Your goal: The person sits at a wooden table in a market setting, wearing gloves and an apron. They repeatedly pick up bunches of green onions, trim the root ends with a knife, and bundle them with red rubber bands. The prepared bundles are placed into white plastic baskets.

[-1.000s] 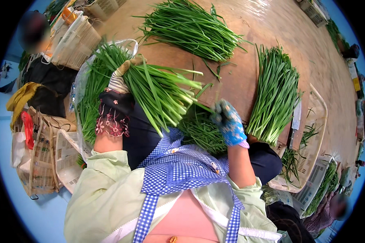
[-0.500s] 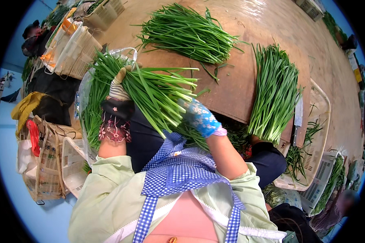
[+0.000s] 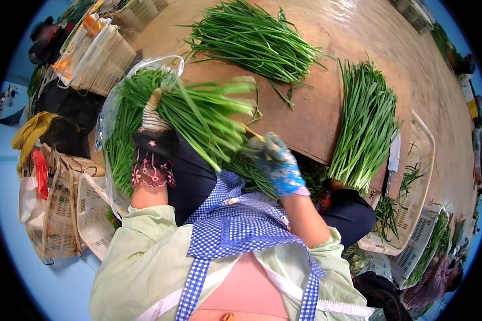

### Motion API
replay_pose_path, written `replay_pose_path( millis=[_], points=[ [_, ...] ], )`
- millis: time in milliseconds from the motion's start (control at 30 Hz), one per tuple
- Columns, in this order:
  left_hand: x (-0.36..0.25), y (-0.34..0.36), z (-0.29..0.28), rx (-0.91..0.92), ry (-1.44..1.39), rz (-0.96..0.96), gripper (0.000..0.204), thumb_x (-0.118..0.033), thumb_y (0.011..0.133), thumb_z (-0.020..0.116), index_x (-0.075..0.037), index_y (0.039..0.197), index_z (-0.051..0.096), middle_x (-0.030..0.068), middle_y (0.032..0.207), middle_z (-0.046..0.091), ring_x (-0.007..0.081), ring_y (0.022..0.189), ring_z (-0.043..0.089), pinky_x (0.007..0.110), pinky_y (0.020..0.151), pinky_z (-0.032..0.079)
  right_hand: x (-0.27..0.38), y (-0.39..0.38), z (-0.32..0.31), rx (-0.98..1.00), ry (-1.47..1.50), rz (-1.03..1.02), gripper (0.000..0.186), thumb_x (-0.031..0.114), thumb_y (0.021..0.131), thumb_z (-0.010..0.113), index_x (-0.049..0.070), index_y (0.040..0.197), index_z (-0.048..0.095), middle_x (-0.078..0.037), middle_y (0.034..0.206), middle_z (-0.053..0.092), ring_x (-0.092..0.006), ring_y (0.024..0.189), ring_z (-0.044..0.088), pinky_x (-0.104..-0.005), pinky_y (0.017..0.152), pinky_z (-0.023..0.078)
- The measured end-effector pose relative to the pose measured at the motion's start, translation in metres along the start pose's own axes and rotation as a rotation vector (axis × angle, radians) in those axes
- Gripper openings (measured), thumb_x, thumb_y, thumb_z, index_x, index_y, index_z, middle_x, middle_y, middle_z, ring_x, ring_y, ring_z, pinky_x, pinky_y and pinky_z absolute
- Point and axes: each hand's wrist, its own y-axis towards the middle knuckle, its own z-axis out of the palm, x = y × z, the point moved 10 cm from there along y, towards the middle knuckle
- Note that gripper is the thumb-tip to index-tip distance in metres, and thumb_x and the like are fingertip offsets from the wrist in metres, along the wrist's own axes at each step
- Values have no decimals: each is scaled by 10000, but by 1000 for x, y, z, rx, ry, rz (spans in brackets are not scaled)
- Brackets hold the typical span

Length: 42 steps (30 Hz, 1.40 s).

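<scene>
My left hand (image 3: 155,113), in a striped glove, is closed around a bunch of garlic chives (image 3: 195,111). The bunch is held over my left thigh, its pale cut ends pointing right and blurred by motion. My right hand (image 3: 277,165), in a blue flowered glove, is just off those ends. Its fingers pinch a thin yellowish leaf (image 3: 253,131) that stretches toward the bunch. Beneath my left wrist, more chives (image 3: 120,144) fill a bag-lined crate. On the brown board (image 3: 305,120) lie two heaps of chives, one at the far side (image 3: 254,40) and one at the right (image 3: 363,120).
A knife (image 3: 394,156) lies along the board's right edge. Beyond it stands a pale crate (image 3: 420,187) with loose trimmings. Stacked crates (image 3: 108,59) and a tan bag (image 3: 64,214) are at the left. Other people sit at the far left and lower right.
My right hand has drawn back from the stem ends, toward the right, and a yellowish leaf now shows in its fingers. The bunch stays in my left hand; its stems have shifted slightly.
</scene>
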Motion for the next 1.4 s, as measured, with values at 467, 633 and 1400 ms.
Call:
replay_pose_path(
  millis=[467,633,1400],
  points=[
    [-43,4,9,172,-88,113,269,-300,832,636,-109,1020,663,146,1248,525,354,1056,543,510,915,452,-2,39,29,313,-1631,-479,150,161,784,633,129,925,671,-124,888,642,-289,859,611,-355,758,492],
    [-26,4,-5,53,-20,61,438,-355,791,677,-42,1084,586,149,1191,551,340,1042,546,476,906,465,31,28,68,204,-871,-143,353,159,867,549,-18,1172,548,-79,1093,612,-168,1001,558,-291,901,422],
    [19,2,14,-13,5,-29,488,-346,797,655,14,1111,555,158,1121,588,306,974,578,435,859,488,22,33,91,191,-40,-207,179,105,879,515,2,1023,543,-99,983,624,-173,911,592,-297,810,475]
  ],
)
